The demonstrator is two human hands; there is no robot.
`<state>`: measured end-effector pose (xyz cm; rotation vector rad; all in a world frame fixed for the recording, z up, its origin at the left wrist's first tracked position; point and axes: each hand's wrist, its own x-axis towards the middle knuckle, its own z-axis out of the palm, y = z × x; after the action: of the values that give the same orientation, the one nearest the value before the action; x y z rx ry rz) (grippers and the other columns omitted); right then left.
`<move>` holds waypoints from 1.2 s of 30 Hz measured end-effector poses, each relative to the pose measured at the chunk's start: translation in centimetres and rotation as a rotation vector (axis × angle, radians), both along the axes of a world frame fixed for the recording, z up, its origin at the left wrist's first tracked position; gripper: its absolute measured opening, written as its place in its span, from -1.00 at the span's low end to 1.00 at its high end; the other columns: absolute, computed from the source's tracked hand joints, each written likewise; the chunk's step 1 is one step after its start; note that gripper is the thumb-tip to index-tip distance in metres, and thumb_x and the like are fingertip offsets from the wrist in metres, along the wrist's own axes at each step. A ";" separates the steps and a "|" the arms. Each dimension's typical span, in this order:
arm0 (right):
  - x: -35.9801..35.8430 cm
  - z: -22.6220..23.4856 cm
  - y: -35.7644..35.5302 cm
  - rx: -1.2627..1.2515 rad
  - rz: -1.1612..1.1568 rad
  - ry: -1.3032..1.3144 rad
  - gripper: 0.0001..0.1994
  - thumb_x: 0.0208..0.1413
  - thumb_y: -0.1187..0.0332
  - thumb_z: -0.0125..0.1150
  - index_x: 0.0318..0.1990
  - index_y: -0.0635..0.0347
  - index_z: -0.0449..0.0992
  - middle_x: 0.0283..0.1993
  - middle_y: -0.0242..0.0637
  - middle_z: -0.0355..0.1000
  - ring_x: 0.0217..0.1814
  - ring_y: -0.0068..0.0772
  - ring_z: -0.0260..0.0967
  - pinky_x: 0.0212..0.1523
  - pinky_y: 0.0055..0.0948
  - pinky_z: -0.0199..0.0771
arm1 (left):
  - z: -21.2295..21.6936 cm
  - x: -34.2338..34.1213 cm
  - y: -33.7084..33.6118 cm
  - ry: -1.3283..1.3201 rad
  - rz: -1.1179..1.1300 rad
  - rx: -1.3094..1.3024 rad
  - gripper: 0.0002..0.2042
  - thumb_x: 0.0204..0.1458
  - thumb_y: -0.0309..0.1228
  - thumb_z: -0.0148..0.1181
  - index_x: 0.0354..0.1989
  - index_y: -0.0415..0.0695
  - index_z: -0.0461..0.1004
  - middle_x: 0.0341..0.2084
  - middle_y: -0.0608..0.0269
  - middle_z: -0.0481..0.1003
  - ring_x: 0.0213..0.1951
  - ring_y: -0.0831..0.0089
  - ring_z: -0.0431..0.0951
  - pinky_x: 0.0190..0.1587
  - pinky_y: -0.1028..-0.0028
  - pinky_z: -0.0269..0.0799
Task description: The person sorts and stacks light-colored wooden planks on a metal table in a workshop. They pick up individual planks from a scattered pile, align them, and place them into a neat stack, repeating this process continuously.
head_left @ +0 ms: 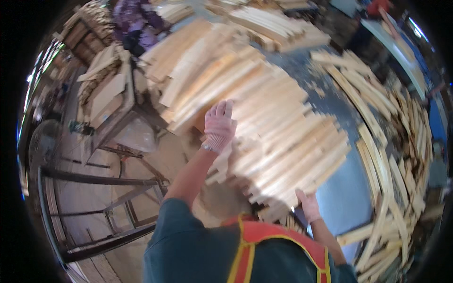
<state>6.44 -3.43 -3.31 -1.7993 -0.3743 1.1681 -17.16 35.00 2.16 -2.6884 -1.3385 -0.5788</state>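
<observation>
A large stack of pale wooden slats [278,137] lies slanted across the middle of the view. My left hand [219,123], in a pink-white work glove, rests flat with fingers apart on the left end of the stack. At the stack's near lower edge my right hand [307,203], also gloved, presses against the slat ends; whether it grips one I cannot tell. My dark sleeve and an orange vest fill the bottom of the picture.
More slat piles [278,26] lie at the back, and loose slats [396,155] curve down the right over a blue-grey floor [344,193]. A metal frame stand [108,188] is at the left. A person in purple [134,21] stands far back left.
</observation>
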 end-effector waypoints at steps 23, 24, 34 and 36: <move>8.8 -2.1 -3.4 -0.031 0.198 0.356 0.02 0.30 0.21 0.42 0.69 0.22 -0.22 -0.15 -0.34 0.36 -0.25 -0.47 0.34 -0.33 -0.41 0.43 | -9.3 -5.7 -23.1 -1.231 1.085 -0.941 0.05 0.10 0.28 0.36 0.63 -0.07 0.06 0.61 0.00 0.06 0.52 -0.03 0.21 0.50 -0.10 0.14; 9.0 -2.0 -3.4 -0.037 0.221 0.354 0.02 0.30 0.21 0.41 0.68 0.22 -0.21 -0.15 -0.34 0.36 -0.25 -0.48 0.34 -0.33 -0.43 0.43 | -9.7 -5.3 -23.8 -1.558 1.152 -1.241 0.08 0.11 0.33 0.33 0.65 -0.06 0.02 0.63 0.00 0.02 0.54 -0.03 0.18 0.51 -0.13 0.10; 11.8 -3.9 -5.8 0.051 0.097 0.546 -0.09 0.32 0.37 0.32 0.68 0.22 -0.14 -0.19 -0.35 0.32 -0.34 -0.54 0.29 -0.41 -0.51 0.36 | -8.8 -10.7 -23.2 -1.821 -0.062 -1.816 0.01 0.16 0.61 -0.18 0.34 -0.18 0.37 0.01 0.04 0.64 0.06 0.01 0.64 0.32 -0.21 0.37; 11.6 -3.1 -5.7 0.030 -0.008 0.502 -0.12 0.32 0.39 0.30 0.67 0.27 -0.11 -0.19 -0.28 0.35 -0.39 -0.54 0.28 -0.44 -0.50 0.34 | -3.8 -7.0 -23.4 -1.755 0.400 -1.606 0.02 0.17 0.59 -0.15 0.30 -0.26 0.38 0.03 0.00 0.63 0.04 0.03 0.64 0.31 -0.19 0.38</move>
<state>18.02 -9.14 -6.40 -1.4146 -0.0885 1.5438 -24.12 11.62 -1.64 -1.1868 -3.6401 -3.2066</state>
